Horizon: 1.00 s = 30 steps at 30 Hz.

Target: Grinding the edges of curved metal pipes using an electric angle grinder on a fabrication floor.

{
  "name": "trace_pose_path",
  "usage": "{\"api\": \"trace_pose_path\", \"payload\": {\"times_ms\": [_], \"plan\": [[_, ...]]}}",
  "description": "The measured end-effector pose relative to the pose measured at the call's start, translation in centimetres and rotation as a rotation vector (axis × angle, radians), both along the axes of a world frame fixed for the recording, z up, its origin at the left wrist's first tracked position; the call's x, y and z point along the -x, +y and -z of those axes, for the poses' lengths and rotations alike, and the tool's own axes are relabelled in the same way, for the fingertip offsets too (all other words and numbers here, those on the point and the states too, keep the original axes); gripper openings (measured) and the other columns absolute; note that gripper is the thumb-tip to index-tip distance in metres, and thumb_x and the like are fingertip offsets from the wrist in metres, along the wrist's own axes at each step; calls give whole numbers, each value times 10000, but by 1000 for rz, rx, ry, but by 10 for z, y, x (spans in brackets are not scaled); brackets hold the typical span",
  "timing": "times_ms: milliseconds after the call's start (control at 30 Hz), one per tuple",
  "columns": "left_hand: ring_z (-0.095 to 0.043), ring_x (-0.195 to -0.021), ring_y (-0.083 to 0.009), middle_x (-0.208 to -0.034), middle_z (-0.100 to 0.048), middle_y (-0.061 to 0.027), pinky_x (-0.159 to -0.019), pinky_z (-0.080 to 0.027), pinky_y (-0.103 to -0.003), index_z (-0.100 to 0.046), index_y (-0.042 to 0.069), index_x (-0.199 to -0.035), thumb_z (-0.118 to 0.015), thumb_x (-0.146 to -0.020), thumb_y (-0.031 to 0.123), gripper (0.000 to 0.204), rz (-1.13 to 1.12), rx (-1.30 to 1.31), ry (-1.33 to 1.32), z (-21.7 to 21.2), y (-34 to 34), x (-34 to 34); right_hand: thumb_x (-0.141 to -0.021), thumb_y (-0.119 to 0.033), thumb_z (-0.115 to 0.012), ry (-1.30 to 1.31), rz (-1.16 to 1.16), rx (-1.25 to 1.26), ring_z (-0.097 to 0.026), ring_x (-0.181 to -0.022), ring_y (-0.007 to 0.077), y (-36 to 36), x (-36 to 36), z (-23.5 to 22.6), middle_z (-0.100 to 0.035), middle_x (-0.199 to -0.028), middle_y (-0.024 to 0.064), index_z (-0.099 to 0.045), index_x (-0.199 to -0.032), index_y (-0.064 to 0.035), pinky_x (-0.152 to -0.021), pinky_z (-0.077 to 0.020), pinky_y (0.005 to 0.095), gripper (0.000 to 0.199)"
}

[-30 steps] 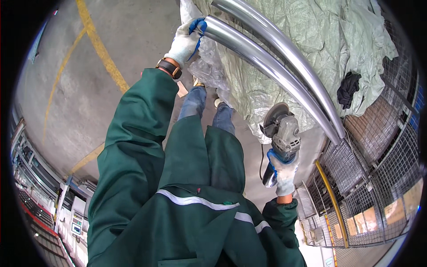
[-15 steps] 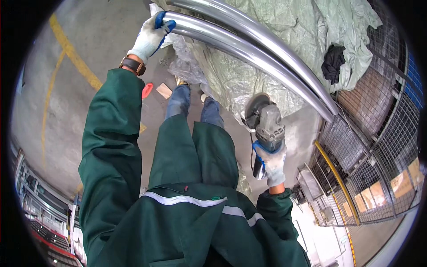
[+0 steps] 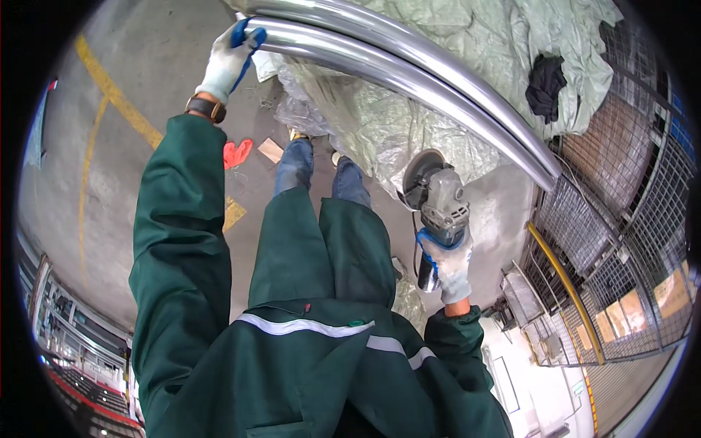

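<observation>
My left hand (image 3: 228, 62), in a white and blue work glove, is closed round the left end of a shiny metal tube (image 3: 350, 60). A second metal tube (image 3: 416, 45) lies alongside it, just beyond. Both rest over a pale green plastic sheet (image 3: 365, 124). In my right hand (image 3: 450, 266), gloved too, is a grey angle grinder (image 3: 444, 201), gripped by its body with the cord hanging beside it. The grinder's disc (image 3: 422, 170) points away from me and sits apart from the tubes, over the sheet's near edge.
A dark cloth (image 3: 546, 87) lies on the sheet at right. Wire mesh cages (image 3: 635, 241) and a yellow bar (image 3: 566, 292) stand along the right. On the floor near my feet are a red glove-like cloth (image 3: 237, 153), a small cardboard piece (image 3: 270, 150) and crumpled clear plastic (image 3: 301, 109).
My left hand and the near tube's end have shifted slightly left. The grinder stays almost where it was in my right hand. More of the red cloth shows beside my left sleeve.
</observation>
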State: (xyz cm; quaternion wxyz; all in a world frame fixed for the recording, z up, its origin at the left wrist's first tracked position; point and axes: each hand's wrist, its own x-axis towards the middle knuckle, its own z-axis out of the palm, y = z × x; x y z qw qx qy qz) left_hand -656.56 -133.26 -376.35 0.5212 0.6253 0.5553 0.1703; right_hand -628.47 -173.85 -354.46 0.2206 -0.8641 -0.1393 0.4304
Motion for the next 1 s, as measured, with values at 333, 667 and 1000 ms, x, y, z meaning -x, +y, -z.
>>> {"api": "trace_pose_path", "payload": {"times_ms": [333, 667, 1000], "plan": [[-652, -899, -149, -1064, -717, -67, -830, -523, -276, -626, 11, -1267, -684, -963, 218, 372, -338, -246, -151, 27, -39, 13, -631, -125, -862, 41, 30, -46, -675, -793, 226, -7, 3, 8, -714, -1001, 142, -602, -1216, -11, -729, -559, 334, 651], [-644, -954, -191, -1123, -695, -106, -875, -523, -318, -622, 14, -1274, -649, -984, 329, 429, -252, -268, -107, 41, -46, 23, -634, -97, -847, 66, 49, 69, -667, -766, 211, -8, -5, -7, -711, -983, 144, -600, -1222, -16, -706, -557, 318, 643], [-609, -963, -129, -1123, -686, -70, -900, -493, -239, -588, -32, -1311, -604, -1011, 214, 388, -227, -4, -198, 6, -39, -4, -635, -83, -834, 11, 6, -46, -659, -737, 200, -13, -6, -2, -709, -960, 132, -600, -1221, -14, -690, -556, 318, 634]]}}
